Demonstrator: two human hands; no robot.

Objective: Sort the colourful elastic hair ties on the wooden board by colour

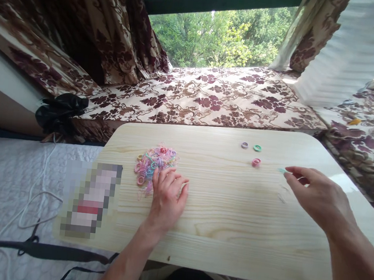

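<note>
Lying near the left edge of the table, the heap of small bands looks tangled, in pink, lilac, mint and yellow. The left hand is slack beside it, fingers loosely spread. Toward the right edge, the right hand pinches a mint band. The pixelated object is unreadable.

We have a wide lane across the middle of the desk, between our left hand and our right hand. The pile of bands blocks our left hand's way forward; 3 small rings interrupt the far stretch, and pale strands lie beside our right hand.
</note>
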